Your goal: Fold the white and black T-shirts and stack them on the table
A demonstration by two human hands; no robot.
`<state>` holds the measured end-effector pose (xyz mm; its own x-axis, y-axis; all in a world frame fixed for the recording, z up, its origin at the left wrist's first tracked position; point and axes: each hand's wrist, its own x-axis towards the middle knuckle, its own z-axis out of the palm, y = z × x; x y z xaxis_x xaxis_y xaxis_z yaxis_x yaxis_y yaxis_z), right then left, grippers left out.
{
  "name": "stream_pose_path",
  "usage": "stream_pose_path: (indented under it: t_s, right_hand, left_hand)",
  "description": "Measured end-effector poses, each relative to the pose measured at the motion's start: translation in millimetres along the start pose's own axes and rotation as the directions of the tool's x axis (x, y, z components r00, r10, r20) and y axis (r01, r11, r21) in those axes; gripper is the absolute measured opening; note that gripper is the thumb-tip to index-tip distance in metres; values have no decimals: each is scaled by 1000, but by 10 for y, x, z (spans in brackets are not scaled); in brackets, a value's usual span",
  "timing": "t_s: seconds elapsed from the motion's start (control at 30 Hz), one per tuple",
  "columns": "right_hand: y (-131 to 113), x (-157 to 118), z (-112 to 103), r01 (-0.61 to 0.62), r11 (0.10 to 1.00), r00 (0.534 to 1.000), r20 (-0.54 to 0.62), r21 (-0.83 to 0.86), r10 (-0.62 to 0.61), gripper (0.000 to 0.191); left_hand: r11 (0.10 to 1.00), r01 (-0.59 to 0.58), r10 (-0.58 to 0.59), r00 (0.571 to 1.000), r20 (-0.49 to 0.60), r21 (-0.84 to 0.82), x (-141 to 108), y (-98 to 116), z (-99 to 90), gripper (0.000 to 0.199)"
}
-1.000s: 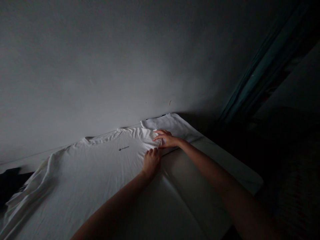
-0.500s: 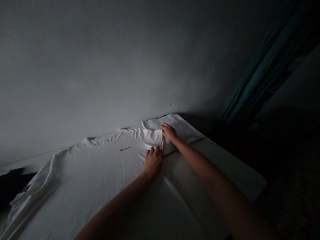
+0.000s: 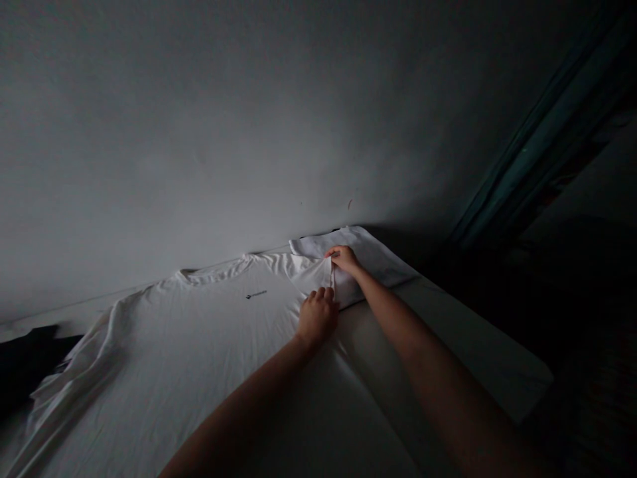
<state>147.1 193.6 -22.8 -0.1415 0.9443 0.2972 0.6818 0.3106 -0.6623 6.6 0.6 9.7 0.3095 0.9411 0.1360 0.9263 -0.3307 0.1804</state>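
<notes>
A white T-shirt [image 3: 199, 345] lies spread on the table, its neckline toward the wall and a small dark print on the chest. At its right sleeve end, my right hand [image 3: 343, 259] pinches the upper edge of the sleeve hem. My left hand [image 3: 317, 315] is closed over the lower edge of the same sleeve, and its fingertips are partly hidden. Under and behind the sleeve lies a folded white cloth [image 3: 381, 259] with a dark edge along its front.
A pale wall [image 3: 223, 133] rises directly behind the table [image 3: 478, 345], whose rounded corner is at the right. Dark fabric [image 3: 30, 358] lies at the far left. A teal curtain [image 3: 517, 159] hangs at the right in deep shadow.
The view has shifted slightly, so everything sits a little further right. My right fingers have gone from lying over the sleeve's edge to pinching it, and the sleeve looks flatter.
</notes>
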Motion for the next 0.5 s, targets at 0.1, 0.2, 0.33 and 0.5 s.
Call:
stream_pose_path:
  t_s: [0.1, 0.2, 0.33, 0.5]
  right_hand:
    - [5, -17, -72, 163, 985, 986, 38, -48, -161, 31]
    - [-20, -90, -142, 383, 905, 923, 104, -183, -370, 34]
    - [-72, -179, -172, 509, 812, 859, 217, -284, -463, 34]
    - [-51, -100, -126, 424, 886, 906, 86, -190, -415, 32]
  left_hand:
    - [986, 169, -169, 985, -36, -5, 100, 56, -38, 30]
    - [960, 278, -278, 960, 9, 2, 182, 90, -40, 32]
    - [952, 305, -303, 951, 55, -22, 230, 62, -28, 29]
    - [956, 291, -293, 955, -56, -41, 221, 24, -90, 26]
